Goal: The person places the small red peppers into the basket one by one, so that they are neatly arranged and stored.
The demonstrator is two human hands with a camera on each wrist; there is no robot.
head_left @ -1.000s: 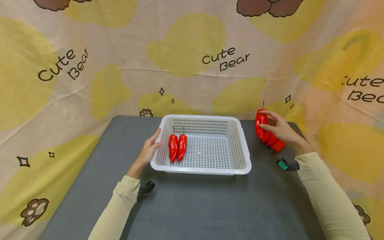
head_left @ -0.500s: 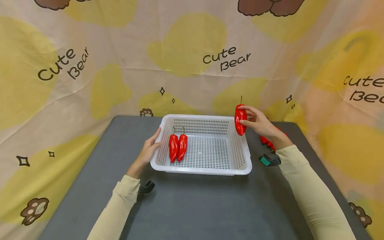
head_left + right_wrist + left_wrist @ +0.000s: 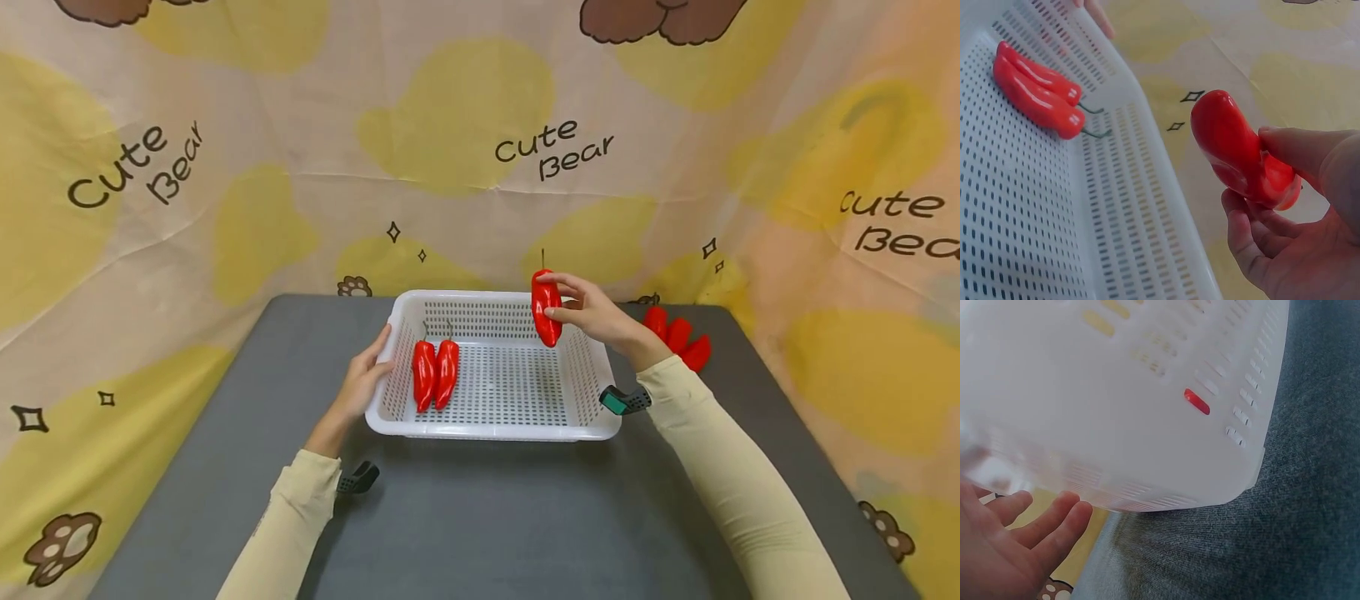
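Observation:
My right hand [image 3: 596, 317] pinches a glossy red chili pepper [image 3: 546, 312] between thumb and fingers, its thin stem pointing up. The pepper is above the back right part of a white perforated plastic basket [image 3: 510, 432]. In the right wrist view, the held pepper [image 3: 1225, 147] appears apart from the basket's rim. Two more red peppers [image 3: 446, 375] lie side by side at the left inside the basket. My left hand [image 3: 358, 385] rests against the basket's left side, fingers fairly straight. The left wrist view shows these fingers [image 3: 1063, 534] along the outer wall.
Several red peppers [image 3: 678, 335] lie on the grey table [image 3: 480, 517] right of the basket, partly behind my right forearm. A cloth printed with bears and lettering [image 3: 465, 108] hangs behind and beside the table.
My right hand has lifted the pepper from the pile at the right and carried it left over the basket. The left hand stays at the basket's side; the head view has shifted slightly.

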